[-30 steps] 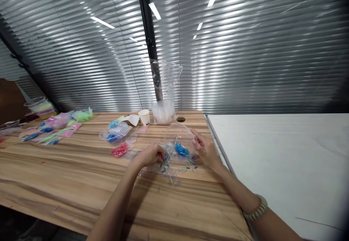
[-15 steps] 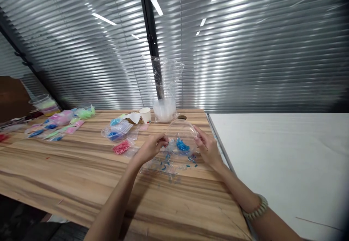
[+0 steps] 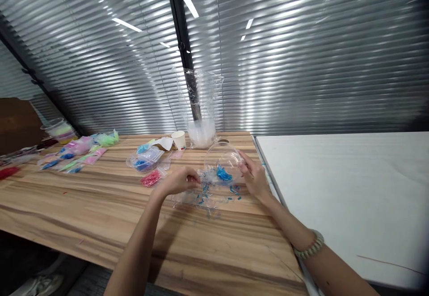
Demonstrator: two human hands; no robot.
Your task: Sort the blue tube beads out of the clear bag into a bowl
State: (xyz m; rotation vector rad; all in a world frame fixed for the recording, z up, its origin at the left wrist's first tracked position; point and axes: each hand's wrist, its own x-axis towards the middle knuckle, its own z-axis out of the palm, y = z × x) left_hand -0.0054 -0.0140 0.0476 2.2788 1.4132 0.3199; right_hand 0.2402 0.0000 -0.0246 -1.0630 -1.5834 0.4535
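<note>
My right hand [image 3: 255, 179] grips the right rim of a clear round plastic bowl [image 3: 214, 153], which is tilted toward me. Short blue tube-like pieces [image 3: 224, 173] lie heaped in the bowl. My left hand [image 3: 181, 181] is just left of the bowl, apart from it, with thumb and fingers pinched together; I cannot make out what is between them. Below the bowl, blue and clear pieces [image 3: 205, 193] are scattered on the table, partly over what looks like clear plastic film [image 3: 184, 199].
Left of my hands lie a bag of red pieces [image 3: 151, 178] and a clear container with blue pieces [image 3: 142, 165]. A paper cup [image 3: 179, 141] and a bag of clear cups [image 3: 202, 134] stand behind. Colourful bags [image 3: 80, 146] sit far left. A white surface [image 3: 342, 197] adjoins the wooden table [image 3: 221, 251].
My left hand has drawn away from the bowl, left and slightly toward me. The right hand still holds the bowl, and the view has shifted slightly.
</note>
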